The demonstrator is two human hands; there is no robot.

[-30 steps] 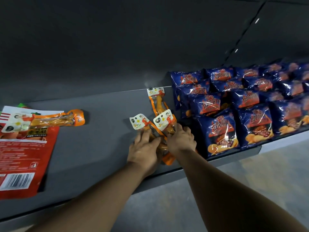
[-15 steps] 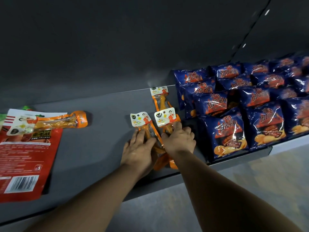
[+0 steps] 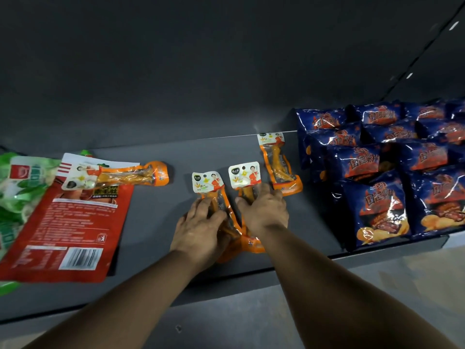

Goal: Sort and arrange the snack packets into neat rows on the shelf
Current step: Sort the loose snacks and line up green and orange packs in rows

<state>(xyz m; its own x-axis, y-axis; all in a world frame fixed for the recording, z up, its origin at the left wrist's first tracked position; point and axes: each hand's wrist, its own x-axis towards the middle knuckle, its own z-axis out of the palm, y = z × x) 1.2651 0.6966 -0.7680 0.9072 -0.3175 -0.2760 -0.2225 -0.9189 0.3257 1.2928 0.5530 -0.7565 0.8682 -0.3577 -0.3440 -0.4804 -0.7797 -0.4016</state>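
Both hands were down on the grey shelf [image 3: 156, 222], mid-front. The left hand [image 3: 201, 230] lay flat, fingers spread, pressing one orange packet [image 3: 208, 187]; the right hand [image 3: 264, 212] pressed its neighbour [image 3: 245, 176] just beside it. A third packet [image 3: 279, 165] sat farther back, right. Another [image 3: 130, 175] lay across a red pouch [image 3: 68, 222], far left. Blue bags [image 3: 377, 172] stood in rows, right.

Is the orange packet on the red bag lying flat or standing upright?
Lying flat. The orange packet lies on its side across the top of the red bag, white card end pointing left.
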